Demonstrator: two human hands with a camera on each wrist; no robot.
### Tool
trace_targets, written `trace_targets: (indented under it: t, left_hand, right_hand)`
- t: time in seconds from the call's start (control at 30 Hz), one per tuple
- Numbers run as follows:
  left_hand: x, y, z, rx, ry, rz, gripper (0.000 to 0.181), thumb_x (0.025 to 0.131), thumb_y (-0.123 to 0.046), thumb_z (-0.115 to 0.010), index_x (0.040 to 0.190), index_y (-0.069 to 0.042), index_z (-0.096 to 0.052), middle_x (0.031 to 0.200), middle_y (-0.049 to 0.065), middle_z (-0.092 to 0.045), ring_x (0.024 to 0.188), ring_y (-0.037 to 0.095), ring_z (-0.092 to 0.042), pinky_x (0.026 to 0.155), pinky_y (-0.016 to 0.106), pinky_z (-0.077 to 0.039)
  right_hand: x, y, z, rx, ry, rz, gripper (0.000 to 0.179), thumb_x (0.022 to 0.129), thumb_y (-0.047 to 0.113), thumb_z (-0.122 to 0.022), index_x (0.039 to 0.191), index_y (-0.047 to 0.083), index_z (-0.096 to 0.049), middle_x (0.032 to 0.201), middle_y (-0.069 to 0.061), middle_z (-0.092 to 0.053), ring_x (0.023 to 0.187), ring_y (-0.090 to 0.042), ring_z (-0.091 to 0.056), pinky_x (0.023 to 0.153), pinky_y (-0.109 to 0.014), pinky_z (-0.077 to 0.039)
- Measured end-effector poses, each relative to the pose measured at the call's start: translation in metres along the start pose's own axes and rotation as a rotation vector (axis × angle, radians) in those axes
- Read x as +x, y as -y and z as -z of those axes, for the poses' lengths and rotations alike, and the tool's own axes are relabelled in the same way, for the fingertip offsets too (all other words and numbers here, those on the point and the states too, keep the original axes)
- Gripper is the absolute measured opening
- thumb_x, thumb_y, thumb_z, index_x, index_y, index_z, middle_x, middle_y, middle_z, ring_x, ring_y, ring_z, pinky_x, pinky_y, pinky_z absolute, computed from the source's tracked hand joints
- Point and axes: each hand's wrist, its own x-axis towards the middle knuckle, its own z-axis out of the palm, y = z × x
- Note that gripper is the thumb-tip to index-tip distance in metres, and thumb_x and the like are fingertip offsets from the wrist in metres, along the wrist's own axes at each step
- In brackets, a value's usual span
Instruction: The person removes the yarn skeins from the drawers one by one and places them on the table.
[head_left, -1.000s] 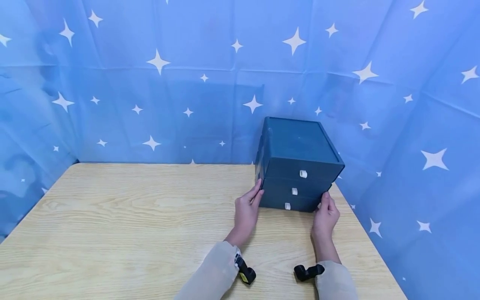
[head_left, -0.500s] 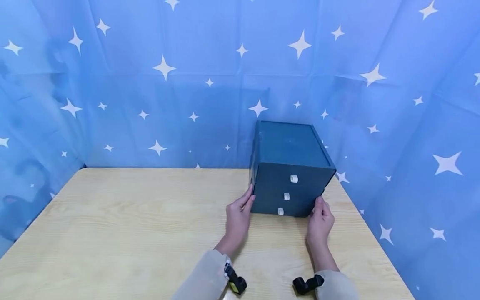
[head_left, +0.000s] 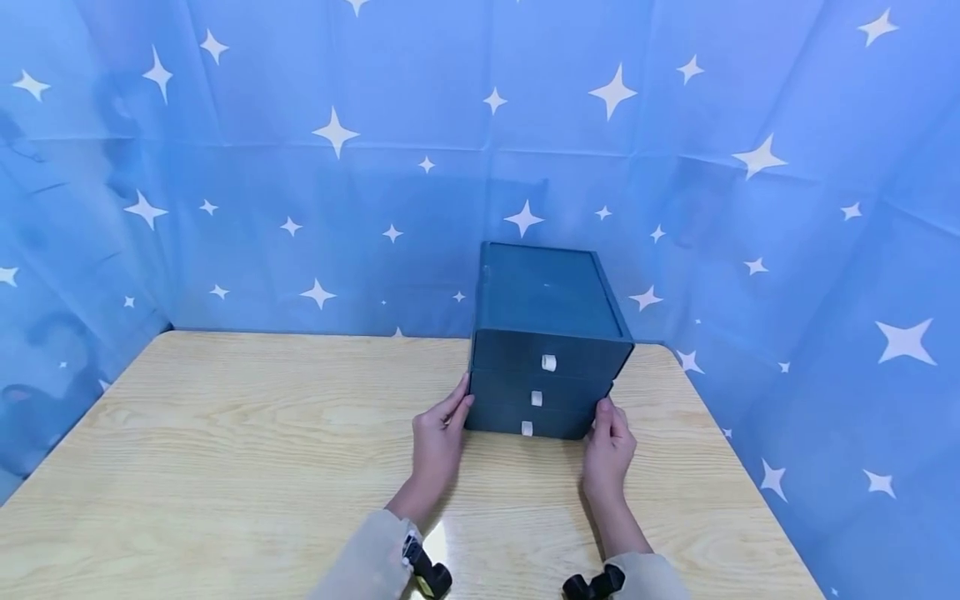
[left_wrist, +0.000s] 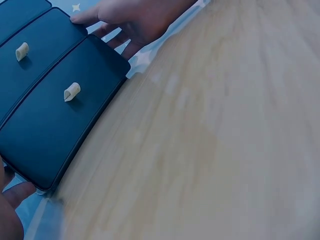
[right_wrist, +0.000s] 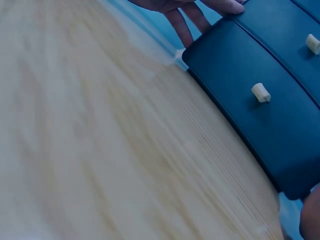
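A dark teal three-drawer unit (head_left: pixel 553 296) stands near the far edge of the table, its front facing me. Each drawer has a small white pull tab (head_left: pixel 549 362). My left hand (head_left: pixel 437 440) grips the unit's lower left side, thumb by the front edge. On the opposite side, my right hand (head_left: pixel 609 450) holds the lower right edge in the same manner. The left wrist view shows the right hand's fingers (left_wrist: pixel 122 37) spread behind the side and its thumb at the front corner. Only part of the left hand (left_wrist: pixel 9 215) shows there.
The unit stands on a light wood-grain table (head_left: pixel 225 442). A blue cloth with white stars (head_left: pixel 337 208) hangs behind the table and along both sides. Black cameras are strapped at both sleeve cuffs.
The drawer unit has shifted left along the table, and both hands have travelled with it, keeping their hold. The head view has also shifted slightly.
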Motion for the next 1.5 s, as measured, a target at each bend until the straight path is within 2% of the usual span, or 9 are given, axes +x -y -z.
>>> trace_targets:
  t: [0.23,0.47,0.6,0.77,0.87,0.93,1.03,1.23,1.5]
  left_hand:
    - [0.0,0.006,0.024,0.001,-0.046,-0.028,0.034,0.098,-0.019,-0.066,0.132,-0.018,-0.065,0.131,0.0,-0.065,0.123,0.011,-0.06,0.096,0.018,-0.051]
    - [0.005,0.012,0.046,0.005,-0.092,-0.051,0.033,0.096,-0.01,-0.067,0.129,-0.013,-0.067,0.129,0.005,-0.067,0.121,0.014,-0.062,0.092,0.008,-0.048]
    - [0.006,0.012,0.056,0.051,-0.127,-0.042,0.034,0.093,-0.002,-0.068,0.127,-0.008,-0.068,0.126,0.01,-0.068,0.113,0.015,-0.066,0.079,0.001,-0.049]
    - [0.005,-0.002,0.064,0.073,-0.15,-0.029,0.033,0.093,0.004,-0.067,0.125,-0.001,-0.068,0.123,0.018,-0.067,0.094,0.0,-0.069,0.062,0.003,-0.046]
    - [0.006,-0.013,0.071,0.063,-0.174,-0.024,0.032,0.092,0.006,-0.067,0.124,0.002,-0.068,0.122,0.02,-0.068,0.093,-0.01,-0.065,0.063,0.001,-0.046]
    - [0.006,-0.018,0.076,0.061,-0.181,-0.025,0.032,0.092,0.006,-0.067,0.123,0.003,-0.068,0.122,0.02,-0.068,0.107,-0.013,-0.06,0.071,0.001,-0.048]
    - [0.008,-0.019,0.081,0.066,-0.18,-0.042,0.031,0.092,0.007,-0.066,0.123,0.004,-0.067,0.122,0.021,-0.067,0.109,-0.014,-0.058,0.071,0.001,-0.049]
    - [0.01,-0.013,0.091,0.065,-0.19,-0.075,0.03,0.092,0.009,-0.066,0.122,0.007,-0.067,0.12,0.024,-0.067,0.11,-0.013,-0.057,0.078,0.002,-0.049]
    - [0.011,0.007,0.091,0.054,-0.182,-0.044,0.031,0.093,0.005,-0.066,0.124,0.002,-0.068,0.123,0.021,-0.067,0.105,-0.016,-0.06,0.069,0.002,-0.05]
  right_hand:
    - [0.001,-0.027,-0.01,-0.039,0.059,0.045,0.049,0.108,0.022,-0.048,0.078,-0.016,-0.052,0.083,0.007,-0.045,0.061,-0.007,-0.04,0.05,-0.013,-0.035]
    - [-0.004,-0.031,-0.03,-0.031,0.119,0.072,0.048,0.108,0.021,-0.049,0.076,-0.014,-0.053,0.086,0.004,-0.05,0.067,-0.014,-0.045,0.054,-0.014,-0.037]
    - [-0.009,-0.031,-0.04,-0.023,0.136,0.072,0.046,0.108,0.021,-0.049,0.078,-0.013,-0.058,0.088,0.004,-0.051,0.066,-0.012,-0.045,0.054,-0.013,-0.038]
    - [-0.013,-0.03,-0.048,-0.025,0.146,0.063,0.043,0.108,0.019,-0.049,0.08,-0.011,-0.062,0.09,0.002,-0.052,0.064,-0.014,-0.044,0.055,-0.014,-0.039]
    - [-0.015,-0.026,-0.054,-0.036,0.164,0.06,0.039,0.108,0.016,-0.049,0.086,-0.01,-0.068,0.091,-0.005,-0.054,0.067,-0.016,-0.046,0.058,-0.015,-0.039]
    - [-0.018,-0.019,-0.058,-0.049,0.17,0.064,0.035,0.107,0.014,-0.049,0.094,-0.01,-0.072,0.093,-0.008,-0.057,0.073,-0.014,-0.048,0.062,-0.015,-0.04]
    - [-0.025,-0.005,-0.063,-0.058,0.17,0.061,0.031,0.107,0.012,-0.05,0.11,-0.008,-0.073,0.095,-0.007,-0.059,0.08,-0.007,-0.051,0.068,-0.014,-0.041]
    - [-0.034,0.007,-0.071,-0.063,0.196,0.048,0.031,0.107,0.011,-0.05,0.125,-0.006,-0.068,0.103,0.003,-0.062,0.094,0.002,-0.055,0.079,-0.011,-0.045]
    - [-0.033,0.007,-0.07,-0.072,0.187,0.048,0.03,0.106,0.01,-0.051,0.124,-0.006,-0.068,0.114,-0.016,-0.065,0.091,0.004,-0.054,0.078,-0.011,-0.045]
